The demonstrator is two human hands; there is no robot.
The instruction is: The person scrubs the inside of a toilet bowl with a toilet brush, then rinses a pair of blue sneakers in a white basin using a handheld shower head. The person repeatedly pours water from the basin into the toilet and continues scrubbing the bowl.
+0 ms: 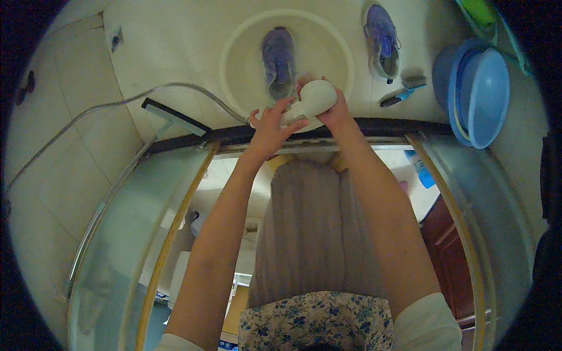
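Both my hands are on a white shower head (319, 97) over the near edge of a cream-coloured round basin (229, 52). My right hand (338, 112) is wrapped round the wide head from the right. At the handle, the thumb and fingers of my left hand (270, 131) lie on either side, gripping it loosely. A purple-blue sneaker (278, 58) rests inside the basin, its near end close to the shower head. Its mate, another purple-blue sneaker (383, 41), sits on the tiled floor right of the basin. Whether water runs cannot be made out.
A metal hose (158, 88) curves leftward from the handle. A squeegee (175, 117) leans at left. Right of the basin lie a blue scrub brush (404, 95) and stacked blue basins (494, 96). A dark sill (374, 127) and frosted glass panels (132, 234) border my position.
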